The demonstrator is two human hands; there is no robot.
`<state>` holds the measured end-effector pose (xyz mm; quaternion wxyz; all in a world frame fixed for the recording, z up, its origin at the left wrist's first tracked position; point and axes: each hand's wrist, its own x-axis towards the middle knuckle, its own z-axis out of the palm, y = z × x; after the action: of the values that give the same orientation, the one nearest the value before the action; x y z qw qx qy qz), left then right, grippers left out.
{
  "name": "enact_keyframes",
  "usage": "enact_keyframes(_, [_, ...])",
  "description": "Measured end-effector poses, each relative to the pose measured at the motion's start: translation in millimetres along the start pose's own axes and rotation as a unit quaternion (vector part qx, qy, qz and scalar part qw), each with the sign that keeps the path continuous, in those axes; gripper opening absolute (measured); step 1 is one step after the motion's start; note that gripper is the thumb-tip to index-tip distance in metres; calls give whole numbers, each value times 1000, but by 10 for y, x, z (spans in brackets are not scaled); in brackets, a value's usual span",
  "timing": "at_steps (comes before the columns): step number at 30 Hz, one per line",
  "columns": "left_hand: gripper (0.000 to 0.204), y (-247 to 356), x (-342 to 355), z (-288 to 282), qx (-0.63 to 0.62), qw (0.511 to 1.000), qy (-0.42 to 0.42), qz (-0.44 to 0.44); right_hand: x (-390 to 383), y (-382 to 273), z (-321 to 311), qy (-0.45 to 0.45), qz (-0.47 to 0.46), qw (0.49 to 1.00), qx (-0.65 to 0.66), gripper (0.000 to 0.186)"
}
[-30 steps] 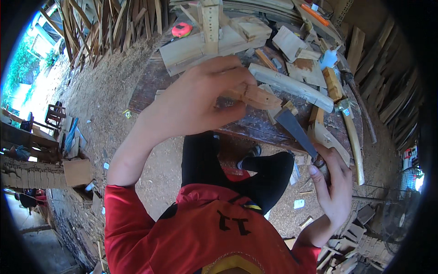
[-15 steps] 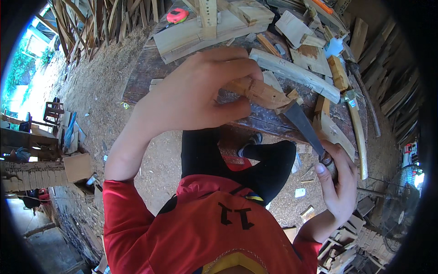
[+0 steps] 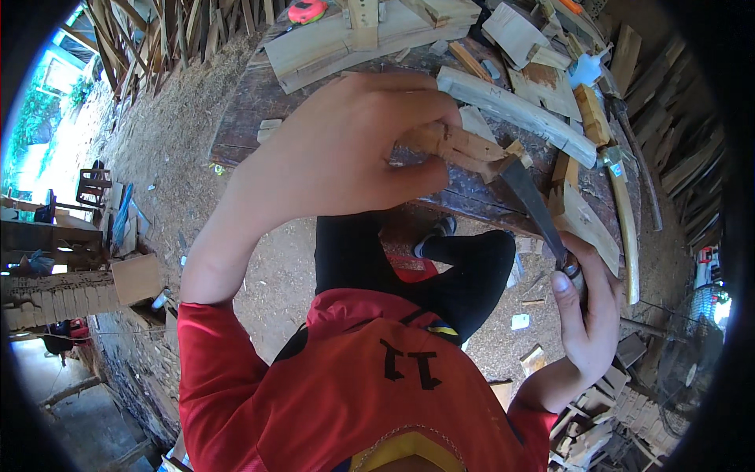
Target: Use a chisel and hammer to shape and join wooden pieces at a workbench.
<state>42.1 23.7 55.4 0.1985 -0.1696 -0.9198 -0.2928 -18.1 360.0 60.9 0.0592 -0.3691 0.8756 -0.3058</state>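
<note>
Over the bench's near edge, my left hand (image 3: 362,149) grips a short brown wooden piece (image 3: 464,148) between thumb and fingers. Its notched end points right, with a small pale wood bit (image 3: 517,152) beside it. My right hand (image 3: 590,307) is wrapped round the handle of a file (image 3: 535,200), thumb along the handle. The file's dark grey, tapering blade slants up and left, and its wide end lies against the wooden piece's notched end. Exact contact there is hard to make out.
The dark wooden bench (image 3: 244,134) carries a large timber piece (image 3: 314,63), a red tape measure (image 3: 307,11), a long pale strip (image 3: 515,110), a white bottle (image 3: 586,69) and a pale-handled tool (image 3: 627,228). Scrap wood leans behind; a fan (image 3: 700,346) stands right.
Both hands keep their grips. My left hand and the wooden piece sit slightly farther right in view, and the file has shifted slightly with them.
</note>
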Motion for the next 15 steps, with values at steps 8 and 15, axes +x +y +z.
enact_keyframes(8, [36, -29, -24, -29, -14, 1000, -18, 20, 5, -22, -58, -35, 8, 999, -3, 40])
enact_keyframes(15, [31, -46, -32, 3, -20, 999, 6, 29, 0, -9, -98, -56, 15, 998, -15, 39])
